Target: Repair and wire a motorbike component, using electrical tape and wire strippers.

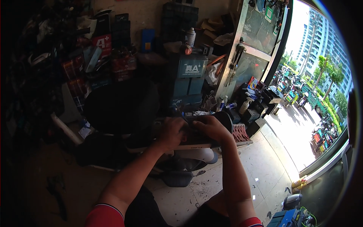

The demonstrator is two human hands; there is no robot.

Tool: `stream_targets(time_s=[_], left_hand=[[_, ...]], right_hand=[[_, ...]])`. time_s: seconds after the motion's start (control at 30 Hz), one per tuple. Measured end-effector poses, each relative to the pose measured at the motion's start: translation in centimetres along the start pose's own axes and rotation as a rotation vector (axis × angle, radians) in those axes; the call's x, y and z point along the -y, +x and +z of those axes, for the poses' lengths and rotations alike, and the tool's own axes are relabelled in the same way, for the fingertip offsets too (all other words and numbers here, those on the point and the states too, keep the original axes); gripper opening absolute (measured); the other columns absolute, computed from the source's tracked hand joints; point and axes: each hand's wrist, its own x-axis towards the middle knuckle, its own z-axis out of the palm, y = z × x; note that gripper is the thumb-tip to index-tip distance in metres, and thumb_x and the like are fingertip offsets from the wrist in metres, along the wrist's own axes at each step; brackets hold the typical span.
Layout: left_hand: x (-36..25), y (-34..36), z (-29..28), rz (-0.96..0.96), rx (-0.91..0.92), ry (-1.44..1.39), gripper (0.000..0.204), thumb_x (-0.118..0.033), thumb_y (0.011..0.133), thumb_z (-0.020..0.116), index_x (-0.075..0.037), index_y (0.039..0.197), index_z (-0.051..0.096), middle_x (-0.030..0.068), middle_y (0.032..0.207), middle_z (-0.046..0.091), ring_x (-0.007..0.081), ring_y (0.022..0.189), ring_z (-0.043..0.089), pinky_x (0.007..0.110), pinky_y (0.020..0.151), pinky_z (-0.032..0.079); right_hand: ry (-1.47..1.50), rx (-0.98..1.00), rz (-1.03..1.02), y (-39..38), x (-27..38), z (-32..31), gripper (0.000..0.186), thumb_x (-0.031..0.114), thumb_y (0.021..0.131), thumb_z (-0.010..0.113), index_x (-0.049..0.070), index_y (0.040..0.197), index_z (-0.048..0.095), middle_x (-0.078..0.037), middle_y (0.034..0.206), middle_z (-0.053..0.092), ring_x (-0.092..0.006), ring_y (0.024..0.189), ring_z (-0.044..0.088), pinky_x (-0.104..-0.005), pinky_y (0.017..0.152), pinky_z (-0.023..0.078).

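A scooter stands side-on in front of me, with a dark rounded seat [121, 108] on its left part and a pale body panel [196, 156] low down. Over the dark top of its right-hand part, my two hands work close together. My left hand [172, 132] is closed, its fingers curled; what they hold is lost in the shadow. Just to its right, my right hand [212, 128] bends over the same dark part, thumb toward the left hand, fingers closed and partly hidden. A dark rounded end piece [225, 120] rises beside the right hand.
Boxed batteries [191, 70] are stacked behind the scooter, with a spray can [191, 37] on top. A spray bottle [245, 106] stands among dark boxes by the glass door [249, 56]. Blue equipment [285, 218] sits at the lower right on the tiled floor [242, 166].
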Motion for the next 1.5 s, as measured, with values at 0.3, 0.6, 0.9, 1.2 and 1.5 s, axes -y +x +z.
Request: stream_targets(time_s=[0.3, 0.6, 0.9, 1.2, 1.5], left_hand=[[0.4, -0.1, 0.2, 0.083, -0.090, -0.035, 0.026, -0.006, 0.080, 0.073, -0.012, 0.106, 0.072, 0.0101, 0.109, 0.071, 0.0354, 0.106, 0.062, 0.048, 0.096, 0.047], [-0.7, 0.4, 0.6, 0.009, -0.094, 0.013, 0.033, -0.003, 0.083, 0.075, -0.011, 0.114, 0.072, 0.0076, 0.115, 0.073, 0.0325, 0.112, 0.063, 0.044, 0.101, 0.046], [-0.6, -0.1, -0.7, 0.149, 0.007, 0.031, 0.047, -0.002, 0.080, 0.073, -0.009, 0.126, 0.067, 0.0133, 0.132, 0.066, 0.0344, 0.131, 0.057, 0.046, 0.115, 0.039], [-0.9, 0.4, -0.8, 0.071, 0.156, 0.159, 0.043, -0.010, 0.082, 0.079, -0.006, 0.124, 0.069, 0.0140, 0.127, 0.067, 0.0349, 0.128, 0.058, 0.048, 0.117, 0.037], [1.3, 2.2, -0.9, -0.062, 0.181, -0.129, 0.028, -0.014, 0.079, 0.088, -0.009, 0.104, 0.078, 0.0097, 0.114, 0.068, 0.0255, 0.107, 0.064, 0.038, 0.096, 0.053]], right_hand=[[-0.087, 0.053, -0.263, 1.6, -1.7, 0.2, 0.033, 0.019, 0.094, 0.073, -0.005, 0.116, 0.074, -0.015, 0.102, 0.078, -0.0174, 0.092, 0.071, -0.0353, 0.088, 0.055], [0.464, -1.176, -0.401, 2.9, -3.3, -6.3, 0.026, 0.018, 0.106, 0.061, -0.007, 0.109, 0.069, -0.009, 0.094, 0.073, -0.0200, 0.083, 0.073, -0.0316, 0.076, 0.057], [0.467, -1.604, -0.639, -9.6, 1.9, -13.4, 0.030, 0.017, 0.110, 0.054, -0.008, 0.126, 0.061, -0.019, 0.110, 0.074, -0.0254, 0.096, 0.076, -0.0344, 0.086, 0.063], [-0.096, -0.937, -0.002, -14.1, -6.2, -12.7, 0.026, 0.017, 0.104, 0.057, -0.005, 0.110, 0.070, -0.007, 0.082, 0.068, -0.0126, 0.066, 0.060, -0.0278, 0.063, 0.050], [0.729, -0.508, -0.258, -14.1, -4.6, -6.9, 0.013, 0.008, 0.102, 0.060, 0.002, 0.113, 0.066, -0.010, 0.110, 0.074, -0.0217, 0.102, 0.074, -0.0348, 0.088, 0.061]])
